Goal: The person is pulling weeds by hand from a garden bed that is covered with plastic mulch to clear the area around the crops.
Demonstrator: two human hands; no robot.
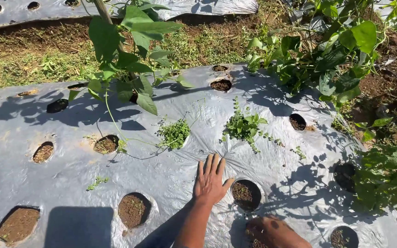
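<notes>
Only 1 view: the head camera looks steeply down and forward over a silver mulch sheet (pixel 175 179) on a garden bed, from close above. The nearest planting holes (pixel 246 194) fill the lower frame, while the far bed (pixel 116 9), perhaps a second row, crosses the top edge.

Glossy, wrinkled silver plastic mulch sheet (pixel 263 174); crumbly soil (pixel 133 210).

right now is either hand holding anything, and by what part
Nothing is held. The left hand lies flat, fingers spread, on the silver plastic mulch sheet beside a planting hole. The right hand sits in shadow at another hole; no grasp shows.
</notes>
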